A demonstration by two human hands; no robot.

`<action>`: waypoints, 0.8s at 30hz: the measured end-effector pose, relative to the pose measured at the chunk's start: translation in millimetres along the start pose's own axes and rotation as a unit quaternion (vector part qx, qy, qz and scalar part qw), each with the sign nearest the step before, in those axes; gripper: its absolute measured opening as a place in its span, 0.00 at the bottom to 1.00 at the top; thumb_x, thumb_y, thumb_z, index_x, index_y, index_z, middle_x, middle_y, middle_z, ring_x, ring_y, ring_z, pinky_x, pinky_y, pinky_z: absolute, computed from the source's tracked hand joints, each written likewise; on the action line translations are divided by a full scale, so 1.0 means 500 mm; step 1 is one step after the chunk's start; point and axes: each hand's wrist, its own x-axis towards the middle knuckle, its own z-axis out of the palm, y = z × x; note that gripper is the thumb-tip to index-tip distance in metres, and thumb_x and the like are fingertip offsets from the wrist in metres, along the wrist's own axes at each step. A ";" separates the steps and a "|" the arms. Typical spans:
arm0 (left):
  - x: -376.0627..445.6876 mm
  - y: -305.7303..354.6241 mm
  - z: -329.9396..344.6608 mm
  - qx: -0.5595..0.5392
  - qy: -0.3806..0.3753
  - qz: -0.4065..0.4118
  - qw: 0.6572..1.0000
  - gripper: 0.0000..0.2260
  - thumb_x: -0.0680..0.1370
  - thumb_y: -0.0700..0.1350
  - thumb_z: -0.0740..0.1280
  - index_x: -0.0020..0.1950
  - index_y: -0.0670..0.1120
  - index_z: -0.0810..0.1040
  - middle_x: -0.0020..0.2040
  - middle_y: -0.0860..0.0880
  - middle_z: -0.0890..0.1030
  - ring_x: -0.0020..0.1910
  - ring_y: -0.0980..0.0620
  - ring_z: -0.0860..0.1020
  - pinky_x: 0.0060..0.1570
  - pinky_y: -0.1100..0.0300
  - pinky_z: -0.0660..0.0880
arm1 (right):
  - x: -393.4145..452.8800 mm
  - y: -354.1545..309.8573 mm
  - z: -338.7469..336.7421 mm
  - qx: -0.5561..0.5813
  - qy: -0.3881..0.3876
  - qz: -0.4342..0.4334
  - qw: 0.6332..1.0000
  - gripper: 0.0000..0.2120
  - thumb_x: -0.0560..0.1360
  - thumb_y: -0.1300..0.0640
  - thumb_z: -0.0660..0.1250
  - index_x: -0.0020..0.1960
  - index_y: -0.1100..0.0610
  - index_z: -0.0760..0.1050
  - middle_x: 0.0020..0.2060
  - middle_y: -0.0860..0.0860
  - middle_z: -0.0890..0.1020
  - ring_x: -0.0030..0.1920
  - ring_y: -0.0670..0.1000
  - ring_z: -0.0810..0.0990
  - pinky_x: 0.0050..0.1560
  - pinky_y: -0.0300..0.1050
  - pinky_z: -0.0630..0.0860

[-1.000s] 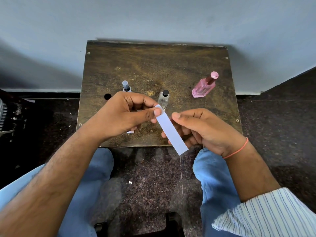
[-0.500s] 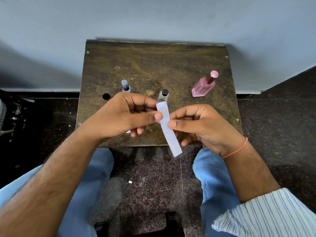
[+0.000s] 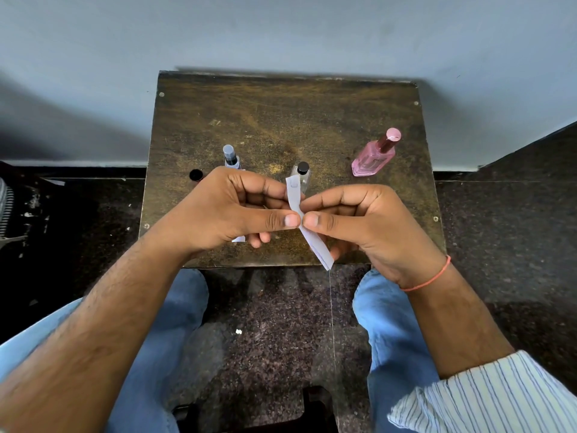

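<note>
Over the near edge of a small wooden table [image 3: 281, 120], both hands pinch one white paper strip [image 3: 294, 196] at its middle.
The left hand [image 3: 231, 210] and the right hand [image 3: 359, 220] each press a thumb against a curled forefinger on the strip, thumb tips almost touching, with the other fingers curled in loosely. The strip is held above the table, its upper end rising toward the bottles and its lower end slanting down past the table's edge. The strip partly covers a small clear bottle with a black cap [image 3: 303, 176]. The left hand hides all but the top of a grey-capped bottle [image 3: 231, 156]. A white scrap [image 3: 239, 239] peeks from beneath that hand, too little to identify.
</note>
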 end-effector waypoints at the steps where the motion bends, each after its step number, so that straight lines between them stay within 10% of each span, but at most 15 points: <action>1: 0.000 0.001 0.000 -0.003 -0.001 -0.001 1.000 0.14 0.69 0.45 0.80 0.54 0.49 0.91 0.48 0.41 0.90 0.31 0.54 0.80 0.31 0.63 0.80 | 0.000 0.001 0.000 -0.009 -0.001 -0.008 1.000 0.13 0.69 0.58 0.79 0.54 0.58 0.87 0.40 0.53 0.90 0.37 0.49 0.86 0.31 0.44 0.82; 24: 0.003 -0.005 0.003 0.003 0.000 0.005 1.000 0.13 0.70 0.42 0.79 0.54 0.46 0.90 0.48 0.42 0.90 0.31 0.54 0.80 0.31 0.63 0.80 | -0.014 0.000 -0.018 -0.131 -0.015 -0.077 0.988 0.16 0.73 0.66 0.82 0.59 0.56 0.88 0.49 0.51 0.92 0.50 0.50 0.91 0.55 0.46 0.87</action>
